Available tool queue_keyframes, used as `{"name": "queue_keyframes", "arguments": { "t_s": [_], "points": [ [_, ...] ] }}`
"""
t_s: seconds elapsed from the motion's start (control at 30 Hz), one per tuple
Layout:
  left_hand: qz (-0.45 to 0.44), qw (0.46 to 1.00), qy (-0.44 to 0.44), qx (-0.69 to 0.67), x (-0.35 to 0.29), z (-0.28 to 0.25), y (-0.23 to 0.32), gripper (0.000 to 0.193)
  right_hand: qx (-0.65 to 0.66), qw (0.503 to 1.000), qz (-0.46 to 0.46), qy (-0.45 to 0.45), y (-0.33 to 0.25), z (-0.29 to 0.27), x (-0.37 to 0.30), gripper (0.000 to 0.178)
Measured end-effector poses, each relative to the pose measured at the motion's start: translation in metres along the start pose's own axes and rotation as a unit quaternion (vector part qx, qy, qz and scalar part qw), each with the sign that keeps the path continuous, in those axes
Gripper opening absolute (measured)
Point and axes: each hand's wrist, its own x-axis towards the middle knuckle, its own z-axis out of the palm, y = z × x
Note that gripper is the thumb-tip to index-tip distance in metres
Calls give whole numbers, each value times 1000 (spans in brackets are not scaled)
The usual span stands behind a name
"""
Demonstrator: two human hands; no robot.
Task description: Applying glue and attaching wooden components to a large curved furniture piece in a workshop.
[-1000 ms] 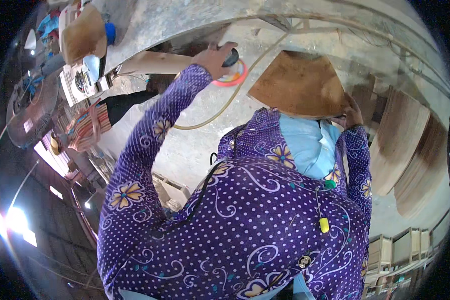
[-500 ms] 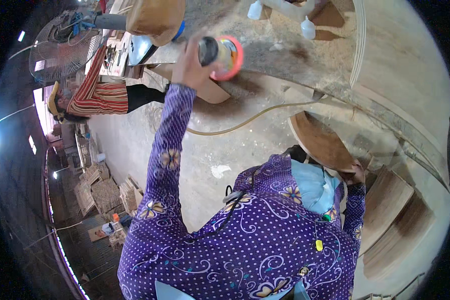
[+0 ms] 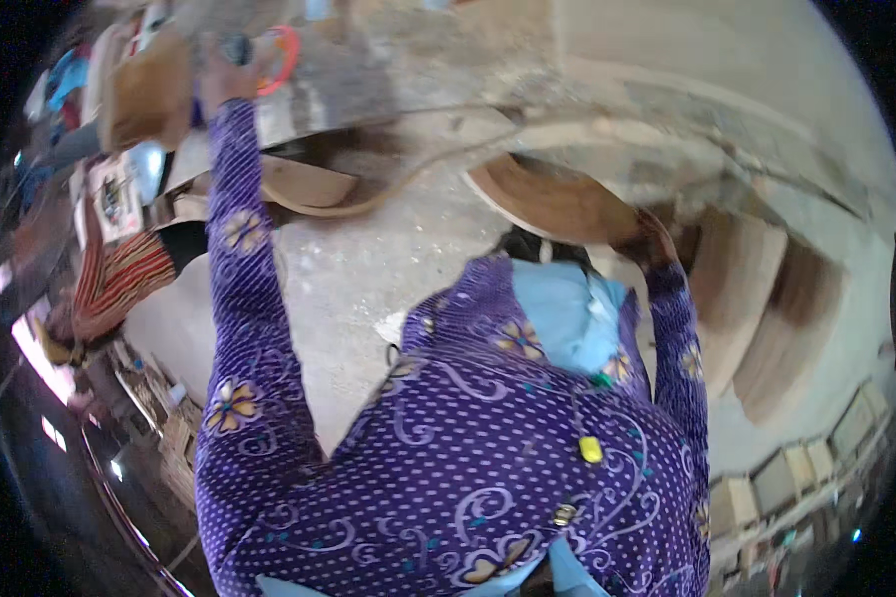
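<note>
Here on our left, the left hand [image 3: 227, 80] has a round black-and-pink tool [image 3: 290, 58] over the dusty grey counter [image 3: 458, 65], which spans the way ahead of us. Left of that hand we've got a brown tapered object [image 3: 149, 90]; below it, a person in a striped shirt [image 3: 119, 284]. A tan flexible hose [image 3: 368, 206] runs along our side of the counter. Over right, our right hand [image 3: 657, 241] meets the right end of a curved brown wooden panel [image 3: 558, 199], with large brown wooden boards [image 3: 737, 279] farther right.

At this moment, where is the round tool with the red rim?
In the head view, the red-rimmed tool is at the upper left, held in the left hand, well left of the curved wooden piece at the right hand.
</note>
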Motion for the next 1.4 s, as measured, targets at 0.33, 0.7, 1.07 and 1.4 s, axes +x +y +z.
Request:
{"name": "queue_keyframes", "arguments": {
  "t_s": [0.33, 0.7, 1.07, 1.4],
  "points": [
    [333, 840, -371, -214, -257, -71, 225, 58, -150, 988, -28, 33, -14, 32, -31, 49],
    [320, 850, -358, -217, -299, -49, 214, 56, -301, 953, 3, 30, -20, 63, -24, 69],
    [297, 875, -333, -190, -309, -33, 232, 51, -749, 491, -398, 201, -24, 109, -22, 60],
    [294, 847, -358, -260, -239, -60, 241, 44, -950, 287, -123, -25, -30, 166, -9, 48]
  ]
}}
